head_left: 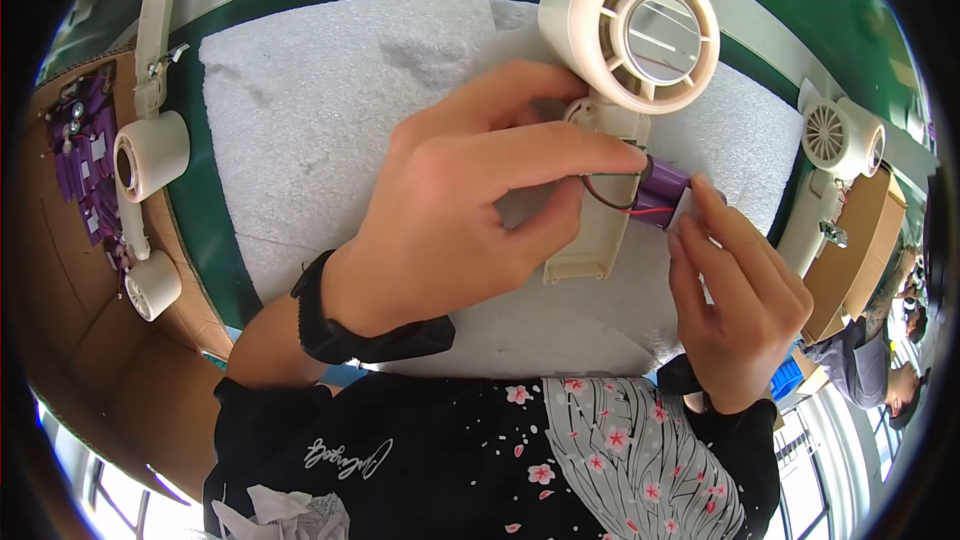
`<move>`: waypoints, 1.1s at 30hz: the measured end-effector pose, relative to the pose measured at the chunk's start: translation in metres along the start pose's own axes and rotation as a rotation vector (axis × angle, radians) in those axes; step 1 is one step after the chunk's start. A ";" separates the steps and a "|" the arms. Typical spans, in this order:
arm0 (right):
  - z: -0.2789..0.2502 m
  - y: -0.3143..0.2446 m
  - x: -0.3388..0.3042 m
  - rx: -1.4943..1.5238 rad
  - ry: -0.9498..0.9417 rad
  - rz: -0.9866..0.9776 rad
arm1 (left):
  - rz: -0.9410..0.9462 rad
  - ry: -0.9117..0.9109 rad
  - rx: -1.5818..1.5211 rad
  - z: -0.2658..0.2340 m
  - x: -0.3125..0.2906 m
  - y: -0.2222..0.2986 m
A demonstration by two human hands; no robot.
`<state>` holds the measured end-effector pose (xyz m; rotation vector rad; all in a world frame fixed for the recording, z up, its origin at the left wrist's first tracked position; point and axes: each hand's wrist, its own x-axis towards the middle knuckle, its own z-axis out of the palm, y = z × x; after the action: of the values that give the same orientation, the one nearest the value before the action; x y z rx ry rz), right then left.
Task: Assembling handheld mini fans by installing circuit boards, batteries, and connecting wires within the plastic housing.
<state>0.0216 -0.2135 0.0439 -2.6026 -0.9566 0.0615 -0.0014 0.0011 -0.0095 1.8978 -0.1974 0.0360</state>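
The right grip [735,305] is closed, thumb and fingertips pinched on the lower right end of a purple battery pack [660,180]. By the left grip [450,210], the index finger is laid across the handle to the pack's upper end; a gap is left between index finger and thumb. The other fingertips are hidden behind the fan's neck, so firmness of hold cannot be told. The pack is held at the right edge of the open handle [590,240] of a cream fan [630,35]; a red wire and a dark wire are bowed between them. The fan's head is seen crossing the far edge of a white foam sheet [310,110]. The widest room for movement is offered by the foam left of the left grip. On the right, passage is narrowed by a second fan [842,140] at the foam's edge. The green bench [220,240] is bordered at left by a cardboard box [130,370].
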 end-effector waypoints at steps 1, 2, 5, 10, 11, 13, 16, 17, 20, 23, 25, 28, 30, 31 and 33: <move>0.000 0.000 0.000 -0.002 -0.002 0.004 | 0.003 -0.004 0.002 0.000 0.000 0.000; 0.000 -0.001 0.000 -0.015 -0.003 -0.004 | 0.006 -0.008 0.004 -0.001 0.000 0.000; 0.001 -0.003 0.001 -0.039 -0.002 -0.022 | 0.001 -0.014 0.005 -0.001 0.001 0.001; 0.004 -0.011 0.002 -0.120 0.011 -0.005 | 0.005 -0.013 0.009 -0.001 0.002 0.001; 0.005 -0.014 0.002 -0.134 0.005 0.029 | 0.013 -0.011 0.014 -0.001 0.002 0.001; 0.005 -0.016 0.002 -0.150 0.002 0.064 | 0.023 -0.005 0.015 0.000 0.002 0.000; 0.009 -0.017 0.001 -0.143 0.037 0.087 | 0.038 0.010 0.022 0.000 0.001 -0.002; 0.009 -0.017 0.001 -0.143 0.039 0.086 | 0.041 0.011 0.021 0.000 0.001 -0.002; 0.008 -0.016 0.000 -0.099 0.048 0.103 | 0.045 0.014 0.014 0.000 0.001 -0.002; 0.001 -0.009 0.002 -0.051 0.030 0.114 | 0.020 -0.005 -0.013 0.000 0.002 0.000; 0.000 -0.006 0.003 -0.010 0.019 0.115 | 0.011 -0.003 -0.004 0.000 0.000 0.000; -0.002 -0.005 0.002 0.038 -0.031 0.092 | 0.001 -0.005 0.005 -0.001 -0.003 -0.001; -0.001 -0.003 0.002 0.033 -0.022 0.079 | 0.007 -0.011 0.005 -0.002 -0.001 0.000; -0.001 -0.002 0.002 0.031 -0.010 0.061 | 0.009 -0.014 0.006 -0.002 -0.001 0.000; 0.000 -0.002 0.001 0.030 0.002 0.044 | 0.008 -0.018 0.012 -0.002 0.000 0.001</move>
<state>0.0215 -0.2118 0.0446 -2.5958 -0.8909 0.0832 -0.0014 0.0029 -0.0082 1.9094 -0.2175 0.0249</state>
